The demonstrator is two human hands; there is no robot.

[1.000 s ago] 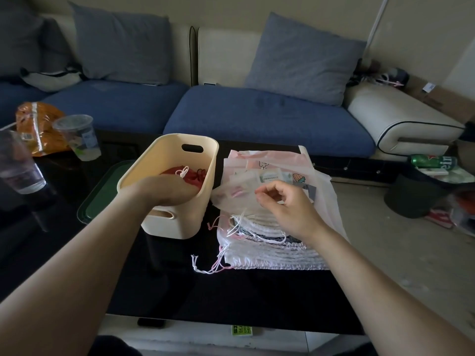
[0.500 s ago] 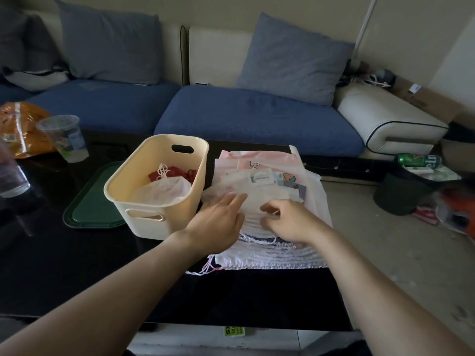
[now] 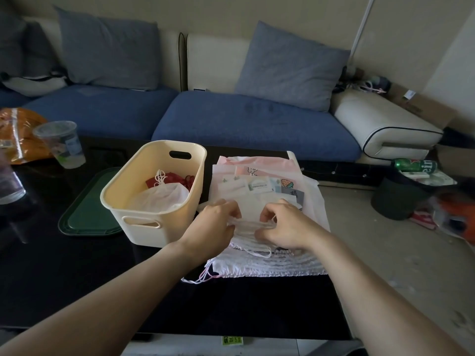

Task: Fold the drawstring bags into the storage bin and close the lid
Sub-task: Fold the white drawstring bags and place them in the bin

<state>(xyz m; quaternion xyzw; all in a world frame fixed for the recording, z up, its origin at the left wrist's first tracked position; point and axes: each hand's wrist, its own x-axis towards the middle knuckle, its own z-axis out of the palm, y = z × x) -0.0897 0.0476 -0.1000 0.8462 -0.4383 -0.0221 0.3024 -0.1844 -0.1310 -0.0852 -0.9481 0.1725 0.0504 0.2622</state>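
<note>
Hands side by side, left hand (image 3: 214, 224) and right hand (image 3: 281, 226) pinching top drawstring bag (image 3: 248, 224) between them, beside storage bin (image 3: 144, 227)

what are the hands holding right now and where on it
Both hands pinch the top white drawstring bag of the pile: left hand at its near left edge, right hand at its near right edge, the fabric bunched between them.

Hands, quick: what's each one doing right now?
Left hand: pinching the left edge of the top drawstring bag on the pile.
Right hand: pinching the same bag's right edge.
</note>
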